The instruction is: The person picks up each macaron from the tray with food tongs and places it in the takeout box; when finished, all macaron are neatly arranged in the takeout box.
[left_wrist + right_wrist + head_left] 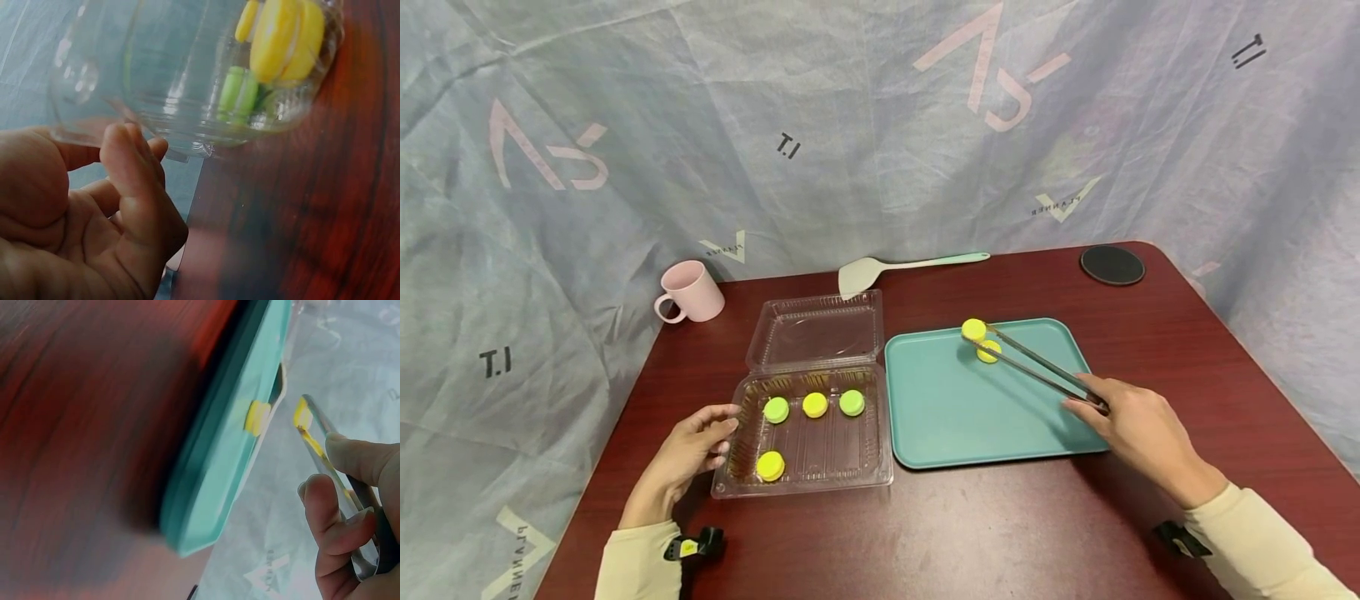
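Left hand (683,450): box (805,489) pinched at rim
Right hand (1142,429): tongs (1037,376) gripped, macaron (973,330) held aloft
Risk: macaron may be dropped if tongs are loosened

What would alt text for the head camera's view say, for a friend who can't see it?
A person's right hand holds metal tongs gripping a yellow macaron above a teal tray, where another yellow macaron lies. The left hand holds the edge of an open clear box containing two green macarons and two yellow ones.
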The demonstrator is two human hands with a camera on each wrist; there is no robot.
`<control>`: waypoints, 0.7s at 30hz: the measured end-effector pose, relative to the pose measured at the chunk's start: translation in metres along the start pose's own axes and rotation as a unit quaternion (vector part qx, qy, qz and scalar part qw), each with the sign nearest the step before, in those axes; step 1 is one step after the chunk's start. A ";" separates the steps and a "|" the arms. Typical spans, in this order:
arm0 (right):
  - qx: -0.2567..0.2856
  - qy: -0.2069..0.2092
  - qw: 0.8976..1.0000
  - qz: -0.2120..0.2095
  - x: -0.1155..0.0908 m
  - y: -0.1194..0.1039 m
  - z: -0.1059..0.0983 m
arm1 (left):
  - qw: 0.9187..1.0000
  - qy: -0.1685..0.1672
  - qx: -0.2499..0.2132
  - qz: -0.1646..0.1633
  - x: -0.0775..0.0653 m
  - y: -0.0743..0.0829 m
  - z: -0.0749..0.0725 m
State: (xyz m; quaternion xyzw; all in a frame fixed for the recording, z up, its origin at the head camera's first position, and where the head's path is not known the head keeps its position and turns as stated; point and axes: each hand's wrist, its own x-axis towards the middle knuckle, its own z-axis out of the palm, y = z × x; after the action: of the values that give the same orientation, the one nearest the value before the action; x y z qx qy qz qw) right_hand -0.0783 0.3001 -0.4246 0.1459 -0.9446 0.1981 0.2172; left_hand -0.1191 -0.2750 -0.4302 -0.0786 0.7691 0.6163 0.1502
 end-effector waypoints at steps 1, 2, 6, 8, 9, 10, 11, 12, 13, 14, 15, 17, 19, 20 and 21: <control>0.002 0.002 1.000 -0.005 0.001 -0.002 0.000 | 1.000 0.000 0.000 0.001 0.000 0.000 0.000; 0.003 0.004 1.000 -0.010 0.002 -0.005 0.001 | 1.000 -0.002 0.001 0.004 0.000 -0.001 0.000; 0.015 0.004 1.000 -0.027 0.005 -0.014 0.004 | 1.000 -0.004 0.004 0.009 0.000 -0.001 0.000; 0.020 0.000 0.999 -0.034 0.007 -0.019 0.006 | 1.000 -0.004 0.004 0.008 0.000 -0.001 0.000; 0.022 -0.002 0.999 -0.036 0.008 -0.021 0.007 | 1.000 -0.002 0.004 0.007 0.000 -0.001 0.000; 0.023 -0.003 0.999 -0.039 0.009 -0.023 0.008 | 1.000 0.000 0.004 0.006 0.000 -0.001 0.000; 0.025 -0.006 0.999 -0.042 0.009 -0.026 0.009 | 1.000 0.000 0.004 0.006 0.000 -0.002 0.000; 0.027 -0.008 0.999 -0.046 0.010 -0.028 0.010 | 1.000 0.000 0.005 0.006 0.000 -0.002 0.000; 0.028 -0.009 0.998 -0.049 0.011 -0.029 0.011 | 1.000 0.000 0.005 0.006 0.000 -0.002 0.000; 0.029 -0.011 0.998 -0.052 0.012 -0.031 0.012 | 1.000 0.001 0.005 0.007 0.000 -0.002 0.001; 0.030 -0.012 0.998 -0.055 0.012 -0.033 0.013 | 1.000 0.001 0.005 0.007 0.000 -0.002 0.001; 0.034 -0.015 0.997 -0.062 0.014 -0.036 0.014 | 1.000 0.001 0.005 0.006 0.000 -0.002 0.001; 0.035 -0.015 0.997 -0.068 0.016 -0.040 0.014 | 1.000 0.000 0.005 0.006 0.000 -0.002 0.001; 0.036 -0.017 0.997 -0.071 0.017 -0.042 0.014 | 1.000 0.000 0.005 0.006 0.000 -0.001 0.001; 0.038 -0.017 0.996 -0.074 0.017 -0.045 0.014 | 1.000 0.000 0.006 0.006 0.000 -0.001 0.001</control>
State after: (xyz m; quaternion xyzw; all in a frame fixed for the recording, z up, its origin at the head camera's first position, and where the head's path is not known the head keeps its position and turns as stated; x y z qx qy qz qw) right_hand -0.0822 0.2513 -0.4145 0.2270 -0.9266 0.2146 0.2095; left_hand -0.1183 -0.2747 -0.4312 -0.0733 0.7735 0.6121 0.1469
